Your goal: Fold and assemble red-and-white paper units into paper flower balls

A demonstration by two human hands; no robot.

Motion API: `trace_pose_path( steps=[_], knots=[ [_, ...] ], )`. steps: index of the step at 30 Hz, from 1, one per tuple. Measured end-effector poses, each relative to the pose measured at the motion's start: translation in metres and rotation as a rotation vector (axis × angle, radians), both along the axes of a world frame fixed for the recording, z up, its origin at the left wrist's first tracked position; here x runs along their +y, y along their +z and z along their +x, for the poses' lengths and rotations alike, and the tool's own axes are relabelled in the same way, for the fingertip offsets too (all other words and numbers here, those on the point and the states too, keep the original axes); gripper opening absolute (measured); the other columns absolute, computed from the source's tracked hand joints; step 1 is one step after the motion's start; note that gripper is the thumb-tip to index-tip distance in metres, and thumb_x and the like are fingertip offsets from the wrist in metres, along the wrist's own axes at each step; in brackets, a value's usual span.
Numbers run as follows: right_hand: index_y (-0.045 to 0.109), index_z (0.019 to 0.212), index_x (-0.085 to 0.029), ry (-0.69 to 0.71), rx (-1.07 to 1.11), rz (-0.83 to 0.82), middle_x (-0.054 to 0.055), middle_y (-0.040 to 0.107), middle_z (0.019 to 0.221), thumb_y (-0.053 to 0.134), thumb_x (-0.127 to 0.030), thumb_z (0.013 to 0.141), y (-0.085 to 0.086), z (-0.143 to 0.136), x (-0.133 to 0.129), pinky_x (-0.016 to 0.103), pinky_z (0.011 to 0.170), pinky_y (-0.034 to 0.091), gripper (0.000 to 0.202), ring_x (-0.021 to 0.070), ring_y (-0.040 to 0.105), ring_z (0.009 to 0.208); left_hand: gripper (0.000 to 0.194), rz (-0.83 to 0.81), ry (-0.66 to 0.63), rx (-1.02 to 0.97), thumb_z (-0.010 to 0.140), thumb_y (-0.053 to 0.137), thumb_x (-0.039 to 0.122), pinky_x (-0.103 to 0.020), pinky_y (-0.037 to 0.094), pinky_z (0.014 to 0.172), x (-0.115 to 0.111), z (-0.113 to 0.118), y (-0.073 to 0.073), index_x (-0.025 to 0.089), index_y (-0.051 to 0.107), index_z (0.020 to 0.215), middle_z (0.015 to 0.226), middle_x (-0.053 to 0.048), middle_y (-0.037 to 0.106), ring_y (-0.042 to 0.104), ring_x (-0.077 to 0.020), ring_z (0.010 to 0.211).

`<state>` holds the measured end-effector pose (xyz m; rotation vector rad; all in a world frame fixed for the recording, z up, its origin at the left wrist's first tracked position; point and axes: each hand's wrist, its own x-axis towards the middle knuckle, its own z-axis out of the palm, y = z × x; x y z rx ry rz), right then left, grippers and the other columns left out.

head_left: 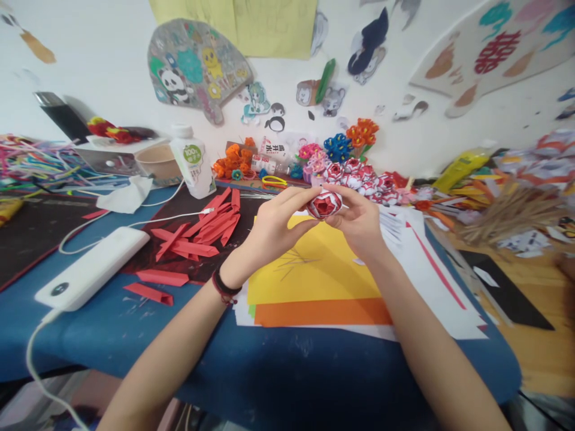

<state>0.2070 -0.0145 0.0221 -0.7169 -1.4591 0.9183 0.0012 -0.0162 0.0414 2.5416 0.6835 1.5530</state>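
Observation:
A red and white paper flower [324, 204] is held up between both hands, above the far part of a yellow paper sheet [309, 269]. My left hand [281, 221] pinches its left side with thumb and fingers. On its right side, my right hand [358, 220] grips it the same way. Several thin sticks [294, 260] lie on the yellow sheet beneath. Folded red paper strips [193, 239] are heaped on a dark mat to the left. Behind the hands stand more red and white paper flowers [366, 179].
A white power bank [92, 269] with cables lies on the blue table [287, 371] at left. A white bottle [193, 161] and a brown bowl [158, 163] stand behind it. White sheets [442, 287] lie at right, near a bundle of brown paper strips [507, 209].

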Motion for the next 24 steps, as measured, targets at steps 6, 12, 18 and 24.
trace_pose_path(
  steps=[6, 12, 18, 24],
  knots=[
    [0.072, 0.13, -0.031, 0.177, 0.018, -0.11, 0.005, 0.073, 0.128, 0.091, -0.041, 0.072, -0.0039, 0.0079, 0.0053, 0.035, 0.075, 0.065, 0.061, 0.0196, 0.073, 0.09, 0.034, -0.214, -0.179, -0.154, 0.089, 0.078, 0.039, -0.025, 0.061, 0.077, 0.01, -0.0027, -0.001, 0.019, 0.075, 0.117, 0.1, -0.006, 0.074, 0.07, -0.0111, 0.08],
    [0.072, 0.132, -0.03, 0.229, 0.043, -0.162, 0.002, 0.077, 0.112, 0.091, -0.031, 0.074, -0.0054, 0.0048, 0.0028, 0.029, 0.073, 0.064, 0.061, 0.0144, 0.071, 0.08, 0.032, -0.288, -0.136, -0.214, 0.086, 0.081, 0.043, -0.023, 0.058, 0.067, 0.0104, 0.0005, -0.0062, 0.014, 0.074, 0.1, 0.086, -0.004, 0.066, 0.065, -0.0106, 0.073],
    [0.074, 0.129, -0.026, 0.216, 0.046, -0.222, 0.005, 0.078, 0.114, 0.094, -0.032, 0.069, -0.0026, 0.0025, 0.0013, 0.031, 0.073, 0.066, 0.064, 0.0174, 0.073, 0.085, 0.038, -0.612, -0.215, -0.334, 0.079, 0.086, 0.048, -0.025, 0.059, 0.071, 0.0117, 0.0, -0.005, 0.014, 0.072, 0.089, 0.09, -0.007, 0.073, 0.071, -0.014, 0.078],
    [0.076, 0.127, -0.025, 0.191, 0.013, -0.269, 0.005, 0.078, 0.113, 0.097, -0.033, 0.064, 0.0034, -0.0003, -0.0031, 0.031, 0.073, 0.066, 0.067, 0.0193, 0.074, 0.086, 0.042, -0.847, -0.315, -0.477, 0.066, 0.095, 0.042, -0.026, 0.061, 0.071, 0.01, 0.0035, -0.0048, 0.014, 0.067, 0.08, 0.092, -0.007, 0.079, 0.075, -0.0154, 0.077]
  ],
)
